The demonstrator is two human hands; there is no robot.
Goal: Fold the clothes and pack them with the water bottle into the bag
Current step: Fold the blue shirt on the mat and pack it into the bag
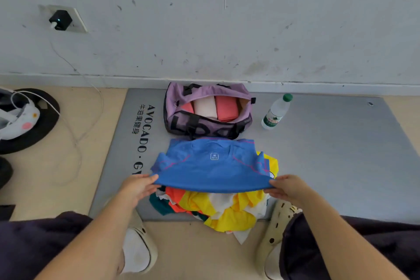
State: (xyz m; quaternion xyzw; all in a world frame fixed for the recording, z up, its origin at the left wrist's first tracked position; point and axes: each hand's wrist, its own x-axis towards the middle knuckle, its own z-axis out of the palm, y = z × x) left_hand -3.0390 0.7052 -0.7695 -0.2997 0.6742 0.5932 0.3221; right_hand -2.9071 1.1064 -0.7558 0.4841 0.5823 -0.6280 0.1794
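The left hand [138, 185] and the right hand [287, 186] each pinch one end of the near edge of a blue short-sleeved sports shirt [211, 166], fingers curled under the fabric and thumbs on top, so that edge is lifted while the far part of the shirt lies flat, collar toward the bag. Directly under the raised edge sits a loose heap of yellow, orange, white and teal clothes [218, 207], still unfolded.

To fold well, the judgement here is to keep the edge taut between both hands, carry it straight toward the collar so the side seams line up, and lay it down without dragging the heap beneath along with it. The sleeves stick out on both sides and will likely need tucking in to match the narrow folded pieces already packed.

Just beyond the shirt stands the open purple duffel bag [241, 91], holding pink and cream folded garments [205, 107] side by side, with a little room showing at its right end. A clear plastic water bottle with a green cap [276, 112] stands upright, right of the bag and apart from it. All rest on a grey exercise mat [329, 154] on the floor; its right half gives open room for folding, while the wall behind the bag limits forward reach.
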